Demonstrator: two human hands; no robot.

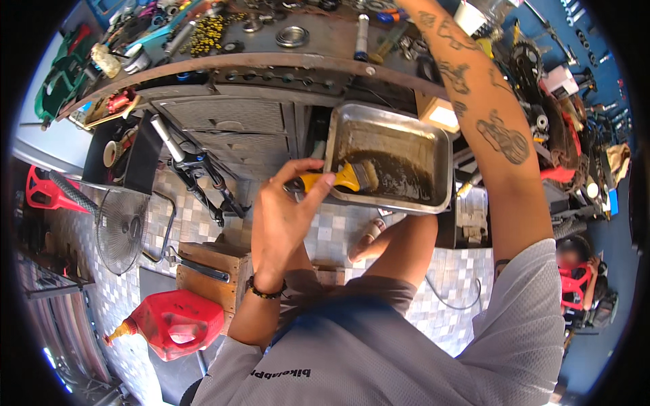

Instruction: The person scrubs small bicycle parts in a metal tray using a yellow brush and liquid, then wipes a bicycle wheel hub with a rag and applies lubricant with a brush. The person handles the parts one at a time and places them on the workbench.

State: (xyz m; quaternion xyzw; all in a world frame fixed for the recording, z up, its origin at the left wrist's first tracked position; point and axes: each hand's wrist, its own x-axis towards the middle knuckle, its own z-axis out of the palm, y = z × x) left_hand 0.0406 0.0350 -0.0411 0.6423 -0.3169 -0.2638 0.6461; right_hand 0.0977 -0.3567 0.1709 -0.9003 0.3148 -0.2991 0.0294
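My left hand (288, 203) is closed around the yellow handle of a paintbrush (349, 177), at the left rim of a rectangular metal tray (443, 145). The brush's pale bristles rest inside the tray, near a pool of dark, oily liquid (406, 179). Whether that hand also grips the tray's rim is unclear. My right forearm (501, 128) stretches far forward over the workbench, and its hand lies beyond the upper edge of the picture. Nearest to where it leaves the view are blue-handled pliers (391, 15) and a grease-like tube (362, 37).
The cluttered workbench (311, 51) spans the far side, with drawers (223, 118) beneath. A bicycle fork (196, 162) leans at left, near a fan (122, 230). A red jerrycan (179, 325) and a wooden box (210, 274) flank my left side. Another person (586, 271) sits at far right.
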